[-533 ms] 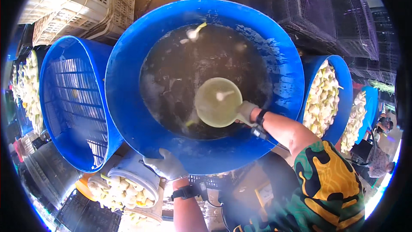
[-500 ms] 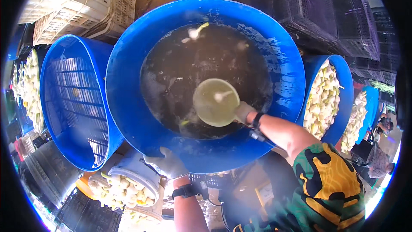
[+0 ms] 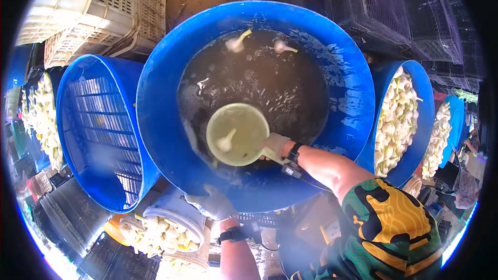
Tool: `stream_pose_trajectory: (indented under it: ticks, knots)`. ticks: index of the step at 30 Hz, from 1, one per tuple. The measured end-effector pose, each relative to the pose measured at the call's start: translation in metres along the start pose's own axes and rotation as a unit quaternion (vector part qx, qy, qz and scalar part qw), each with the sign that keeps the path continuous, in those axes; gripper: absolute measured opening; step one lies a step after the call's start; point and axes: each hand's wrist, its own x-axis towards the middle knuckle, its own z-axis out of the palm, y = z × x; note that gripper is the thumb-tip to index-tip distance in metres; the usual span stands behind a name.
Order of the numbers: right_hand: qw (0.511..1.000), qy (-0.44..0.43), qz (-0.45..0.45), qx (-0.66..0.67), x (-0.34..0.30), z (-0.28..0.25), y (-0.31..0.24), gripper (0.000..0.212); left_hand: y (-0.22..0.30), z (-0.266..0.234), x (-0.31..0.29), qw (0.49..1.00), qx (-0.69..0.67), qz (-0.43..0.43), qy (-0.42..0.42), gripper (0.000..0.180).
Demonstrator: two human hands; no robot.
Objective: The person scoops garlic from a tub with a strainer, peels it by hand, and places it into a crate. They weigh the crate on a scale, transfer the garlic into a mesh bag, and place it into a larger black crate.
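My right hand (image 3: pixel 276 145), in a grey glove, is closed round the handle of a pale green plastic water scoop (image 3: pixel 217 124). In the scoop sits cloudy water with one garlic bulb (image 3: pixel 224 144). The scoop is over the brown water (image 3: pixel 259 80) in a large round blue tub (image 3: pixel 161 93). Two more garlic bulbs, one with a green-yellow stem (image 3: pixel 235 45) and one whitish (image 3: pixel 280 46), float near the far side. At the tub's near-left rim, my gloved left hand (image 3: pixel 213 204) lies with thumb and fingers apart, holding nothing.
To the left stands a blue basket-like tub (image 3: pixel 65 85) with slotted walls. A white bucket of garlic (image 3: pixel 174 231) is beside my left hand. On the right is a blue tub of garlic (image 3: pixel 397 124). White crates (image 3: pixel 116 15) and dark mesh-covered crates (image 3: pixel 384 15) are stacked behind.
My right hand has drawn the scoop left and slightly nearer, and the garlic in it now shows clearly. The water surface is more rippled. My left hand stays by the rim.
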Motion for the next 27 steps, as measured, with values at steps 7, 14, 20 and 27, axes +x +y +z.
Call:
stream_pose_trajectory:
  ticks: [7,14,20,27]
  knots:
    - [0.97,0.052,-0.046,0.232,-0.044,-0.033,-0.021,0.03,-0.014,0.001,0.007,1.0,-0.019,0.017,0.01,0.052]
    - [0.853,0.311,-0.07,0.412,0.016,-0.084,-0.07,0.022,-0.02,0.003,0.005,0.999,0.018,0.025,0.023,0.056]
    - [0.74,0.382,-0.141,-0.535,0.109,-0.052,-0.135,0.038,-0.04,0.008,0.016,0.998,0.01,0.048,0.037,0.053]
    - [0.851,0.322,-0.245,-0.336,0.137,-0.059,-0.116,0.022,-0.016,0.015,-0.001,0.997,0.022,0.066,0.029,0.052]
